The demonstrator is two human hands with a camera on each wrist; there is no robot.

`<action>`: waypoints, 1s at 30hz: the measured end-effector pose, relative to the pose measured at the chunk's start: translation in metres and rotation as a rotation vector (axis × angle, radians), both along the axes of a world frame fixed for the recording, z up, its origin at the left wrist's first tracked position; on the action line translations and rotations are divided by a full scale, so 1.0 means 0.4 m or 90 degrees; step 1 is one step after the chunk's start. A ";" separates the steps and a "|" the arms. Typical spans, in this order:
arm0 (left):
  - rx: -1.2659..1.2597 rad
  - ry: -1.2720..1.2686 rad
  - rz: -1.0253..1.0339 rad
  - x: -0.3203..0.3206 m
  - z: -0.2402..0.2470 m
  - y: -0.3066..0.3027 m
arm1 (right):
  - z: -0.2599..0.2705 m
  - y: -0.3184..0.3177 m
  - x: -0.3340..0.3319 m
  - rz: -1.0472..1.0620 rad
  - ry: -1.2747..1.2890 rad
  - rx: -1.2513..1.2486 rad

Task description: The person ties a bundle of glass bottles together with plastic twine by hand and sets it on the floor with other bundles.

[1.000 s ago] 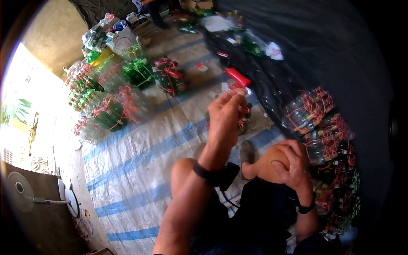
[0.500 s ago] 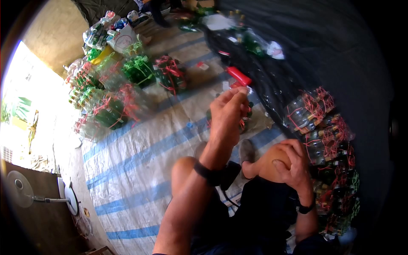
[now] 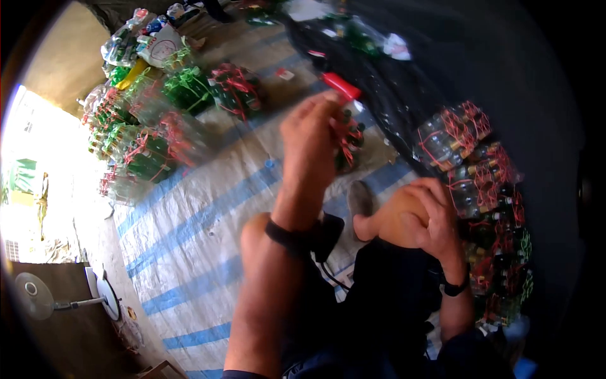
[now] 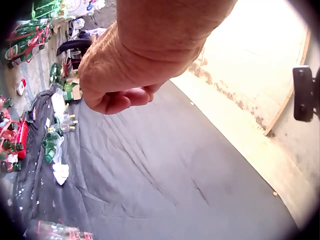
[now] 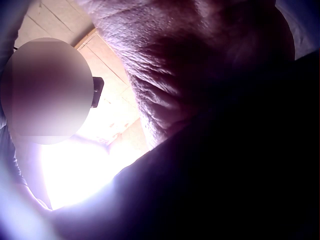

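My left hand (image 3: 309,142) is raised in front of me above the striped sheet, fingers curled and thumb close to the index fingertip. No held thing shows in it, and the left wrist view shows the curled fingers (image 4: 125,100) from behind. Beyond it, partly hidden, stands a bundle of bottles (image 3: 351,140) tied with pink string. On my bent knee (image 3: 394,218) rests my right hand (image 3: 435,218), its fingers loosely bent over the top. In the right wrist view the right hand's skin (image 5: 145,60) fills the upper part, its fingers out of sight.
Several tied bottle bundles (image 3: 148,155) stand at left, more (image 3: 483,183) at right beside a black sheet (image 3: 536,126). A red object (image 3: 341,86) lies ahead on the blue-striped sheet (image 3: 208,230). Bags of cans and bottles (image 3: 126,47) sit at far left, a fan (image 3: 35,295) at lower left.
The head view has shifted, so the surroundings sit higher and further left. My left hand appears further left and slightly higher, still curled. The right hand stays on the knee.
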State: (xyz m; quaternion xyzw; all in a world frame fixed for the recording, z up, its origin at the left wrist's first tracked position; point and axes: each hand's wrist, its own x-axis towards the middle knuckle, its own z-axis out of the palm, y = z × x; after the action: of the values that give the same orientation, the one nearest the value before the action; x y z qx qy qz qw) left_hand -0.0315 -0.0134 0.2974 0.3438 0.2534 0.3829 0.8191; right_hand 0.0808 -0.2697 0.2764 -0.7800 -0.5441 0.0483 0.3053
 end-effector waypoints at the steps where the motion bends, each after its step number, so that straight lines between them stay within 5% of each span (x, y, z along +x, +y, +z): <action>1: 0.001 -0.027 -0.005 -0.009 -0.013 0.020 | 0.000 -0.002 -0.001 0.010 -0.011 0.008; 7: -0.058 -0.112 0.023 -0.060 -0.043 0.161 | 0.005 0.005 0.010 0.041 -0.023 -0.006; 12: -0.068 -0.073 0.071 -0.066 -0.017 0.154 | 0.036 0.047 0.095 0.207 0.166 -0.092; 17: -0.079 -0.082 0.070 -0.059 -0.018 0.155 | -0.033 0.188 0.216 0.134 0.336 -0.141; 25: -0.079 -0.053 0.081 -0.049 0.002 0.155 | -0.296 0.454 0.311 0.215 0.026 -0.043; 30: -0.100 -0.062 0.109 -0.032 0.007 0.158 | -0.423 0.584 0.304 0.211 0.001 -0.072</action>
State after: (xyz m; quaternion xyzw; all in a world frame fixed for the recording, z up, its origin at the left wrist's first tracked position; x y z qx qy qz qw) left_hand -0.0445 0.0497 0.3002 0.2365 0.2711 0.4464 0.8193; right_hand 0.2024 -0.0360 0.1071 -0.6955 -0.6613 0.1291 0.2496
